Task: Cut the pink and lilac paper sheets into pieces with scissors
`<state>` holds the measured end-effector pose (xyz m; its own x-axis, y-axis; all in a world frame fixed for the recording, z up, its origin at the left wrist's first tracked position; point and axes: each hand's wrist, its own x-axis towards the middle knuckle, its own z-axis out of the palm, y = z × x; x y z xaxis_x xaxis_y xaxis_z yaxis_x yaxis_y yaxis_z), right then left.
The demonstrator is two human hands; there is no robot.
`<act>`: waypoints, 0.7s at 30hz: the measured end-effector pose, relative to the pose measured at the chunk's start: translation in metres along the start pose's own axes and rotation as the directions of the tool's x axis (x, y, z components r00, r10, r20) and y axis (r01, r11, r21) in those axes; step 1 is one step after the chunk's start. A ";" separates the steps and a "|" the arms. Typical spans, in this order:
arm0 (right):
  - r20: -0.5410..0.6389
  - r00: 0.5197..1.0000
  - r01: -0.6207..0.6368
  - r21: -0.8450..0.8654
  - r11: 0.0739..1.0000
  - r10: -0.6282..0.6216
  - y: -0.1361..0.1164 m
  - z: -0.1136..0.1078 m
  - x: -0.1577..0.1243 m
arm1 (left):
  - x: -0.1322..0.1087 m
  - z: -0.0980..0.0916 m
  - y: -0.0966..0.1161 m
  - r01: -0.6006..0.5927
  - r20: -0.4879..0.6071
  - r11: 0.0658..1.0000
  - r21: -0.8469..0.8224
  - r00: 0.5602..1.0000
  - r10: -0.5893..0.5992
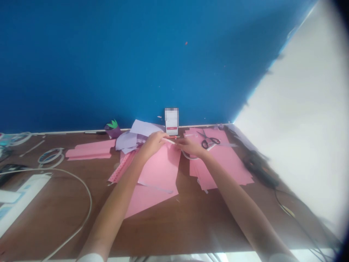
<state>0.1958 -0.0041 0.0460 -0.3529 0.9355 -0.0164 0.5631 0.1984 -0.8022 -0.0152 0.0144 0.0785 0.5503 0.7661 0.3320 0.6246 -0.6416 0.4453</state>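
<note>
Pinching a thin white strip between our left hand and right hand | fingers narrow, holding it | pink paper sheet just under the fingers | black-handled scissors just beyond them | brown surface beneath

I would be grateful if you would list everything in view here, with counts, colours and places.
desk: one, brown wood, under everything
wall: one, blue, behind the desk
pink paper: three piles, pink, left, centre and right on the desk
lilac paper: several sheets, pale purple, back centre
scissors: one pair, black handles, on the right pile
phone: one, white, upright at the wall
paper pot: one, purple with green leaves, back left
marker: one, black, back left
tape roll: one, white, left
power strip: one, white, front left
cable: one, white, front left
corded tool: one, black, right
paper strip: one, white, between the hands
left hand: one, at the strip
right hand: one, at the strip
</note>
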 end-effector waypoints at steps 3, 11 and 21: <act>0.013 1.000 -0.019 -0.008 1.000 0.019 0.001 0.001 0.001 | -0.001 0.003 -0.002 0.046 0.025 0.999 -0.020 0.999 -0.045; 0.043 0.998 -0.041 -0.039 0.998 0.042 -0.002 0.002 -0.002 | -0.002 0.013 -0.009 0.097 -0.017 0.994 -0.046 0.995 -0.098; 0.044 0.999 -0.009 0.007 1.000 0.009 -0.013 0.000 -0.007 | -0.003 0.009 -0.007 0.136 -0.004 0.986 -0.094 0.991 -0.137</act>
<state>0.1909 -0.0130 0.0565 -0.3802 0.9236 -0.0496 0.5610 0.1876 -0.8063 -0.0161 0.0164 0.0676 0.4575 0.8468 0.2714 0.6389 -0.5253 0.5621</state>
